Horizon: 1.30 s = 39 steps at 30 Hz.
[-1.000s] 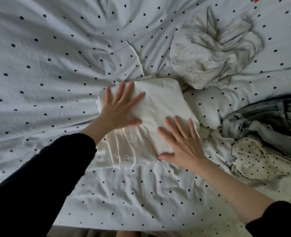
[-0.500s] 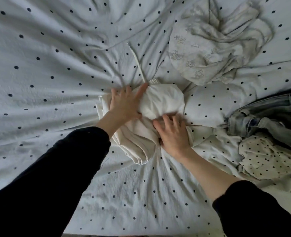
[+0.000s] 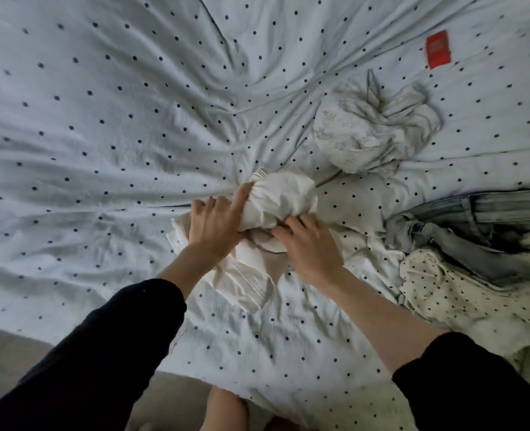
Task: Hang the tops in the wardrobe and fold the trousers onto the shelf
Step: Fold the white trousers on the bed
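- While a second ago the cream trousers (image 3: 276,203) lay flat under open palms, now they are bunched at mid bed (image 3: 102,126).
- Our left hand (image 3: 215,227) and right hand (image 3: 309,245) each have a clenched grip on them; we judge the lift to the shelf begins.
- Near right we count one pair of jeans (image 3: 475,231), one dotted top (image 3: 450,293); far right, one pale top (image 3: 379,132).

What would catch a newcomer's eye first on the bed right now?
Both hands at centre: the left hand and right hand grip a bunched cream garment on the dotted sheet. A small red tag stands out at upper right, and grey-blue jeans lie crumpled at the right edge.
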Available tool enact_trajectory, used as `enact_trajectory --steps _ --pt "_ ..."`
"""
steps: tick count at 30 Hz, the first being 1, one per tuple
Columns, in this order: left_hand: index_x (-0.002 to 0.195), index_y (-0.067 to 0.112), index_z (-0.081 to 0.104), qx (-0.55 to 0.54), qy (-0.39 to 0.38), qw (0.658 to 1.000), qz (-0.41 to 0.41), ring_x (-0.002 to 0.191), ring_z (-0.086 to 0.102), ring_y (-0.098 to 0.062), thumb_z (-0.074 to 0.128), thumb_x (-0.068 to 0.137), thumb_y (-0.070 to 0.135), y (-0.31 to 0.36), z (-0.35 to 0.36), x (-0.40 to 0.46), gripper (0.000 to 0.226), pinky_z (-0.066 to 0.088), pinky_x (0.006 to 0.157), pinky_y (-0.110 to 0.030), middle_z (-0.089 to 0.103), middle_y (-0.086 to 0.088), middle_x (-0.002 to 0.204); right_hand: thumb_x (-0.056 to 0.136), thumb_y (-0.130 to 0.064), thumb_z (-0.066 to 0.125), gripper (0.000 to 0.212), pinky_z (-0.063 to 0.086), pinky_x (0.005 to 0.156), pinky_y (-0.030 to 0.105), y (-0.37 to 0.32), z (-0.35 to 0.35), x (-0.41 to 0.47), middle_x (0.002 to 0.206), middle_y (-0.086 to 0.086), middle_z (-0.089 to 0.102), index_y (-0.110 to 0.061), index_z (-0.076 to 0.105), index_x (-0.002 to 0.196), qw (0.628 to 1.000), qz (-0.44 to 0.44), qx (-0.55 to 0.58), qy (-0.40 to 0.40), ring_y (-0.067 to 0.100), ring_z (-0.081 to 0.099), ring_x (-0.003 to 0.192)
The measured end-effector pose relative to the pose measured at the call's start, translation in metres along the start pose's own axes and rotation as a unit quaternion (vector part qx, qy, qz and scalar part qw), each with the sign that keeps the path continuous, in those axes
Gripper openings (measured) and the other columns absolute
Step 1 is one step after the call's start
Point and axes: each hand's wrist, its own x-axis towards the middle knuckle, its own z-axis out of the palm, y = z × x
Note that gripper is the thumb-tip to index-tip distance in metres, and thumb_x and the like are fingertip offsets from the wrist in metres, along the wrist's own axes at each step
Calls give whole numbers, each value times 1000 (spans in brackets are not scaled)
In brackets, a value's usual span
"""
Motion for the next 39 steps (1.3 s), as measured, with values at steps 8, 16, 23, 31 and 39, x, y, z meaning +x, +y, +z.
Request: enact_trajectory --steps 8,16,23,31,39 --pt "147 31 11 -104 51 976 -182 104 58 -29 63 77 46 -57 -102 -142 89 35 92 -41 62 -9 111 68 -5 31 52 46 65 35 -90 -117 20 85 1 62 -19 69 101 978 -206 -8 27 25 58 77" --pt "147 28 12 -87 211 920 -317 99 58 -32 60 79 46 -189 -199 -264 85 35 89 -41 61 -9 105 68 -2 37 43 33 72 36 -259 -202 110 83 0 61 -20 68 91 925 -357 -45 122 23 59 76" --pt "146 22 30 -38 313 881 -354 78 61 -33 71 71 34 -348 -238 -360 86 39 72 -38 61 -9 83 86 0 18 52 38 81 36 -447 -226 176 88 2 65 -18 67 87 882 -418 -35 213 22 63 82" --pt "148 27 18 -45 300 870 -390 89 60 -28 64 77 39 -512 -264 -403 86 37 77 -36 62 -4 91 88 0 22 48 38 81 36 -603 -207 259 91 3 65 -18 66 85 860 -447 -18 247 23 63 83" --pt "145 31 13 -58 284 859 -421 92 59 -24 57 79 44 -677 -312 -347 80 35 78 -33 61 0 93 89 -1 20 48 39 80 35 -698 -192 422 84 2 62 -18 64 82 844 -469 3 259 23 61 78"
